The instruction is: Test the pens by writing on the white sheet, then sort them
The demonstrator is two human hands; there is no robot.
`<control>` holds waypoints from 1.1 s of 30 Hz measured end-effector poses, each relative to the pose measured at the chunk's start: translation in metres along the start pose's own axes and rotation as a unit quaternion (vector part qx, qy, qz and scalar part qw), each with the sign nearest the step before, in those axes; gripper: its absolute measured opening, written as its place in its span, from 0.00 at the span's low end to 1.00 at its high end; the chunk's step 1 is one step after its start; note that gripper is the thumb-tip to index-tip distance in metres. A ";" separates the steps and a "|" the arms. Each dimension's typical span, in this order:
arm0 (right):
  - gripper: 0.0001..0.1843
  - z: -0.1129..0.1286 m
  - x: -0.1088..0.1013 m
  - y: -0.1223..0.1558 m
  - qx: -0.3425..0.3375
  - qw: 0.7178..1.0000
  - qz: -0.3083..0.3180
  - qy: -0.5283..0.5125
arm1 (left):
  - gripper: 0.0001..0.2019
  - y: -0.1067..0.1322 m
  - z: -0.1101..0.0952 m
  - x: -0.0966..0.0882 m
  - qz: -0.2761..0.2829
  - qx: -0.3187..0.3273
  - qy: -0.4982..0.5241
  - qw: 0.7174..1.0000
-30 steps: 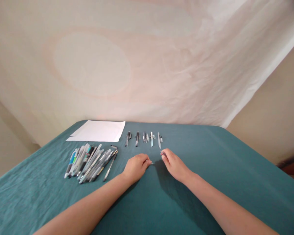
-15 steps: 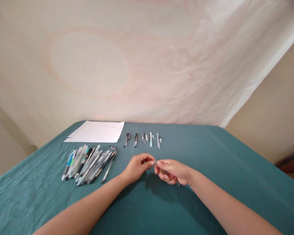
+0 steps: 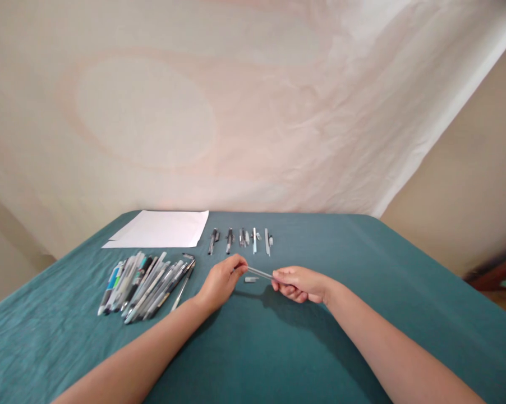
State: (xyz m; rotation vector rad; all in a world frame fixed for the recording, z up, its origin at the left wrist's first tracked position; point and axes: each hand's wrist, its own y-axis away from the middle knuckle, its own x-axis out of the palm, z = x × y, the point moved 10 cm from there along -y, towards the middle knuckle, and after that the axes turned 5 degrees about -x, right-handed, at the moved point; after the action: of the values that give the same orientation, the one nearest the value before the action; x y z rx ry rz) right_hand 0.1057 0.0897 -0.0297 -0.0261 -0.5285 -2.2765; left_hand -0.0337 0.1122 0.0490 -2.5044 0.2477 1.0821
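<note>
A slim grey pen [image 3: 260, 272] stretches between both hands, held just over the table. My left hand [image 3: 222, 281] is closed, thumb and fingertips pinching its left end. Around the other end my right hand [image 3: 301, 285] is wrapped, hiding that part of the barrel. Just below the pen, a small clear pen cap [image 3: 251, 279] lies on the cloth, touched by neither hand.
Left of my left hand lies a heap of pens [image 3: 147, 283]. A row of pens with their caps beside them [image 3: 229, 241] runs across the back. White paper sheets [image 3: 160, 229] rest at the back left of the green tablecloth [image 3: 341, 252].
My hands have drawn apart, exposing the pen's shaft between them. A cap now shows on the cloth below. The whole view has shifted slightly.
</note>
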 end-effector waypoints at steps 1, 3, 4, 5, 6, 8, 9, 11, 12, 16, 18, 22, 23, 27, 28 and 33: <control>0.21 0.001 -0.004 0.001 -0.001 1.000 -0.008 0.004 | 0.10 0.000 0.001 -0.001 -0.009 0.004 -0.015 1.000; 0.21 0.002 -0.010 0.001 -0.006 1.000 -0.022 0.010 | 0.12 0.002 0.000 -0.001 -0.020 0.013 -0.038 0.999; 0.21 0.003 -0.012 0.002 -0.012 1.000 -0.025 0.009 | 0.12 0.002 0.000 -0.001 -0.023 0.016 -0.047 0.999; 0.20 0.004 -0.012 0.002 -0.017 1.000 -0.023 0.006 | 0.13 0.003 -0.001 0.000 -0.025 0.019 -0.054 0.998; 0.20 0.005 -0.012 0.002 -0.023 1.000 -0.020 0.000 | 0.13 0.004 -0.002 0.000 -0.027 0.019 -0.060 0.998; 0.19 0.006 -0.011 0.003 -0.030 0.999 -0.008 -0.009 | 0.13 0.004 -0.001 -0.002 -0.035 0.015 -0.070 0.997; 0.19 0.005 -0.011 0.003 -0.029 1.000 -0.005 -0.010 | 0.13 0.004 0.000 -0.004 -0.042 0.011 -0.074 0.996; 0.20 0.002 -0.016 0.003 -0.020 1.000 -0.011 -0.008 | 0.12 0.003 0.004 -0.008 -0.058 -0.001 -0.079 0.995; 0.21 0.000 -0.020 0.003 -0.017 1.000 -0.022 -0.007 | 0.12 0.002 0.005 -0.010 -0.066 -0.005 -0.079 0.995; 0.21 -0.002 -0.036 -0.002 -0.035 0.997 -0.069 -0.023 | 0.11 0.002 0.009 -0.013 -0.083 -0.009 -0.079 0.993; 0.21 0.000 -0.041 -0.005 -0.057 0.994 -0.089 -0.035 | 0.11 0.002 0.010 -0.011 -0.081 -0.008 -0.079 0.994; 0.21 0.003 -0.051 -0.007 -0.089 0.986 -0.132 -0.057 | 0.11 0.002 0.007 -0.007 -0.064 -0.001 -0.083 0.995; 0.21 0.004 -0.052 -0.007 -0.092 0.984 -0.140 -0.059 | 0.11 0.002 0.005 -0.006 -0.062 0.001 -0.085 0.994; 0.22 0.008 -0.056 -0.006 -0.109 0.978 -0.168 -0.058 | 0.12 0.003 0.002 -0.005 -0.058 0.005 -0.092 0.994; 0.22 0.009 -0.056 -0.006 -0.116 0.976 -0.173 -0.057 | 0.12 0.004 0.002 -0.005 -0.059 0.004 -0.093 0.994; 0.23 0.010 -0.056 -0.007 -0.140 0.968 -0.202 -0.046 | 0.12 0.003 0.003 -0.007 -0.066 -0.009 -0.089 0.994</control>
State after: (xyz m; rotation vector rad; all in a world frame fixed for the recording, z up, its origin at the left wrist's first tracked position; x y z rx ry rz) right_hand 0.1387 0.1369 -0.0331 -0.1802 -0.2702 -2.7460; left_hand -0.0414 0.1106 0.0510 -2.3832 0.0225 1.2466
